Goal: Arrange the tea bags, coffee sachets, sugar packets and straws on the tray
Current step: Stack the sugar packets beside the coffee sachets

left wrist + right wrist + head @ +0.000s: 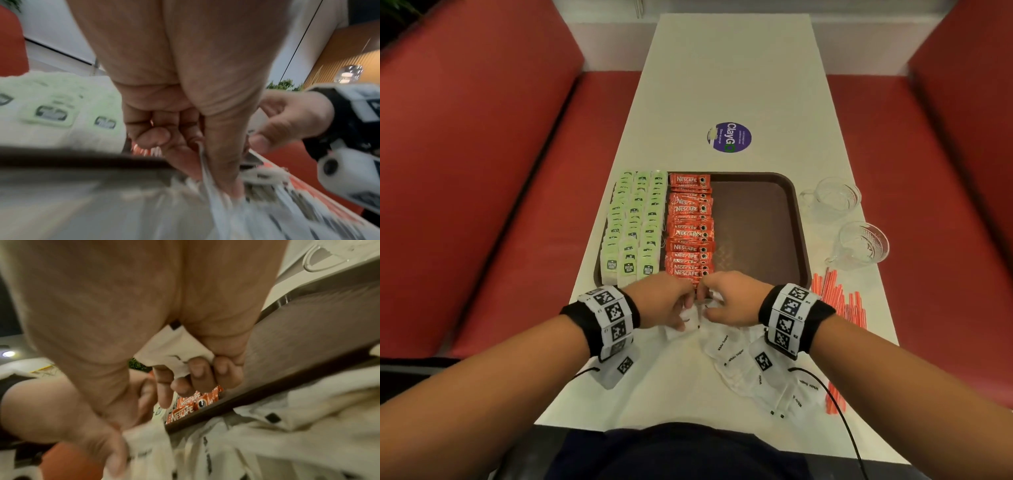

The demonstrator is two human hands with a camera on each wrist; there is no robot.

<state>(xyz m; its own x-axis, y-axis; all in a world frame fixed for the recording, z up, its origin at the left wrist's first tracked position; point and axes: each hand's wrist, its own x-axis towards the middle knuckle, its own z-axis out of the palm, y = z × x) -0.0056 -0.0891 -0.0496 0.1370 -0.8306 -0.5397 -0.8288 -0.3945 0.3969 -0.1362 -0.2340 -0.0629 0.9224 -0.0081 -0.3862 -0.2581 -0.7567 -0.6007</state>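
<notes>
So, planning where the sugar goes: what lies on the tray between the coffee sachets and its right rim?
Nothing: in the head view the tray floor is bare from the coffee sachets to that rim.

On the tray (756, 222), tea bags (635, 226) lie left of coffee sachets (690, 229); sugar packets (743, 363) lie before the tray, straws (839, 301) and cups (832, 197) to its right.

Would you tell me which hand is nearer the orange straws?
Right. The right hand is beside the orange straws, on their left; the left hand lies farther left, beyond it.
</notes>
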